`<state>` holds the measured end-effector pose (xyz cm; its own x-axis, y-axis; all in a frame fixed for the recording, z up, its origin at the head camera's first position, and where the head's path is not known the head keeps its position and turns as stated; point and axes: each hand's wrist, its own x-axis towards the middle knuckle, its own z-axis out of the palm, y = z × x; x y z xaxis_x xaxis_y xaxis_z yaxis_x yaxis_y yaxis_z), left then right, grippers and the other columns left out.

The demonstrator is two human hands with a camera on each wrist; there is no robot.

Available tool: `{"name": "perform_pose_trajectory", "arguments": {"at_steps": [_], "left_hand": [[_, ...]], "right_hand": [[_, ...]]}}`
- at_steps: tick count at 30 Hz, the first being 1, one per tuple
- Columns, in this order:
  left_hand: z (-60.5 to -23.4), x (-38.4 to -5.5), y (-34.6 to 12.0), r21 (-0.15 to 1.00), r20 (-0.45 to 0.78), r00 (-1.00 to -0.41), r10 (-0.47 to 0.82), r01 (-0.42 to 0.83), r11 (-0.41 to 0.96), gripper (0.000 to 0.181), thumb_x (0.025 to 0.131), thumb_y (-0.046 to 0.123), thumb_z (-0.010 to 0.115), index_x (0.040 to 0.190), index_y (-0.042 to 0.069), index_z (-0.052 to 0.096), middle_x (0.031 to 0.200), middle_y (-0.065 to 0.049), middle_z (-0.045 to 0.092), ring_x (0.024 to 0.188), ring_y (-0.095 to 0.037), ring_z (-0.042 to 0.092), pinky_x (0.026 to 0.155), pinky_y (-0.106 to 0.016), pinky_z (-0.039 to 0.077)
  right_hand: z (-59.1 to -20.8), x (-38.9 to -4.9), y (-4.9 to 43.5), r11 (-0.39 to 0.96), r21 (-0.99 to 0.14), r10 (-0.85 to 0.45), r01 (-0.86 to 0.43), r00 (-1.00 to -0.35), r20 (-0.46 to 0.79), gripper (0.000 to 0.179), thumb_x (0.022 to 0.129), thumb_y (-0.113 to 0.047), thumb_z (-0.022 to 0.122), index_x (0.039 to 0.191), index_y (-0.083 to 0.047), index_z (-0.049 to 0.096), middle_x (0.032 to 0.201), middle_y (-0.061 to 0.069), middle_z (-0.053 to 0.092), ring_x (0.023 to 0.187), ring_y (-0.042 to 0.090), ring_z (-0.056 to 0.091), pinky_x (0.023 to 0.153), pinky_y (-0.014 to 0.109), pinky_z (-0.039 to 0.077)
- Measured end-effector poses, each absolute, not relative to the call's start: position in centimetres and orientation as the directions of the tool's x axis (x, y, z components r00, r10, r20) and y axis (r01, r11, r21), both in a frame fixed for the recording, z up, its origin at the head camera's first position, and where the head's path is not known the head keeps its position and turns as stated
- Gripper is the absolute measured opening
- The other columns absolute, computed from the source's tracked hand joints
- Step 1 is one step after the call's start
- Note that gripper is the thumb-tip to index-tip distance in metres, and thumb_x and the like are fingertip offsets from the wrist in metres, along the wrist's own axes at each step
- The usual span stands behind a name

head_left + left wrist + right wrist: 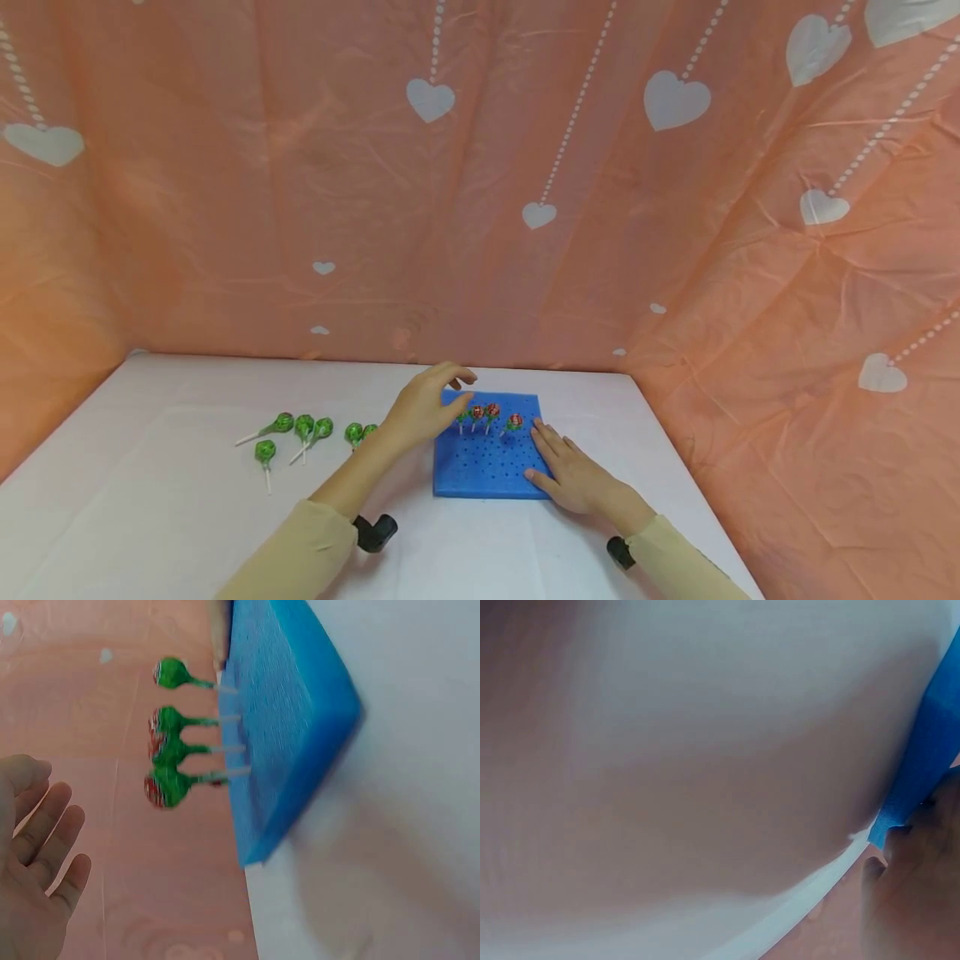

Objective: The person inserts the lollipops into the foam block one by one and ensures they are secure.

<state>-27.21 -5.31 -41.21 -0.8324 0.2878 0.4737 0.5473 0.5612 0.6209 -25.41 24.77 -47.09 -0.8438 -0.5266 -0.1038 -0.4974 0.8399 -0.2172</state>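
A blue foam board (480,479) dotted with small holes lies on the white table. Several lollipops in green and red wrappers stand in a row toward its far side, among them a lollipop (515,422) at the right, sticks down in the board. My left hand (429,408) hovers above the board's left far corner, fingers loosely bent and holding nothing; the left wrist view shows a gap between its fingers and the lollipop heads (169,787). On the board's right edge rests my right hand (573,479), fingers extended; the right wrist view shows only part of it.
Several loose green lollipops (303,427) lie on the white table (187,517) left of the board, some partly hidden behind my left forearm. An orange curtain (337,192) with white hearts hangs behind and on both sides.
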Motion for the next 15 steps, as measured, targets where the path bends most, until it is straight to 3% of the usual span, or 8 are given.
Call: {"name": "perform_pose_trajectory", "arguments": {"at_steps": [15], "left_hand": [[-42.7,-26.8,-12.1,0.600,0.414,-0.888,0.202,0.432,0.673,0.025,0.099,0.017,0.072,0.123,0.011,0.070,0.119,-0.003,0.070,0.101,-0.022,0.065,0.078,-0.037,0.057]], "right_hand": [[-47.3,-25.5,24.8,0.848,-0.199,-0.517,-0.491,-0.849,-0.109,0.081,0.108,-0.055,0.043,0.164,-0.001,0.021,0.173,0.015,0.013,0.158,0.035,0.017,0.126,0.056,0.021]]}}
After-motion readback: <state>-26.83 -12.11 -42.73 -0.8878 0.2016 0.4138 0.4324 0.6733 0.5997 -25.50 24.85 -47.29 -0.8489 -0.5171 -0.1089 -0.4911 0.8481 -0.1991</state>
